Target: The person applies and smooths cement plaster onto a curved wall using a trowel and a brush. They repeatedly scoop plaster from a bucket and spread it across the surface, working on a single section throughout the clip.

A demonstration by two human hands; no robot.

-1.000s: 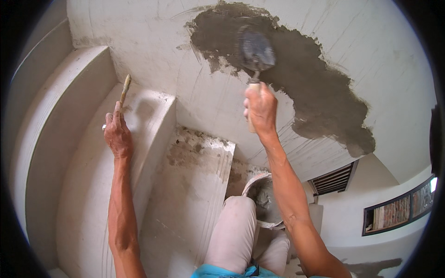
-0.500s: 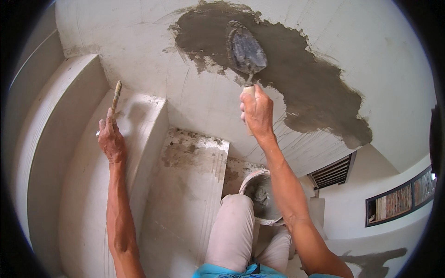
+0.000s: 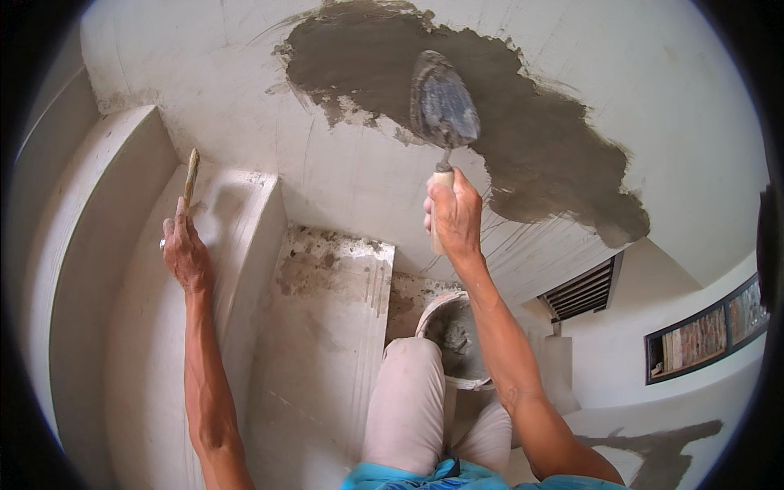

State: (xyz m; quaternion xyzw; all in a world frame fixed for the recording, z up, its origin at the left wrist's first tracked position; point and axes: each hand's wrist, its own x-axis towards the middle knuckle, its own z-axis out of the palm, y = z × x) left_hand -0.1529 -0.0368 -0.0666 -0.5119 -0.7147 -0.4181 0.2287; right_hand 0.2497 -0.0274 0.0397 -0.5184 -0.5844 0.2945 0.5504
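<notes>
Trowel (image 3: 446,100) and slender tool (image 3: 191,177), held one to each hand

Item one: trowel, pale handle, broad grey blade. The handle is clenched in the right hand (image 3: 455,214), its butt showing just below the fist; the blade is extended beyond the grip, away from the body. Behind the blade, a dark patch of wet mortar (image 3: 549,155) is spread across the pale wall (image 3: 351,175), running above and to the right of the grip. Contact between blade and mortar cannot be told.

Item two: slender tool, stick-like, pinched in the fingers of the left hand (image 3: 188,257), its tip pointed up and away above the grip.

Item three: bucket (image 3: 425,317), mortar-filled, set below the right grip, partly covered by the right forearm.
</notes>
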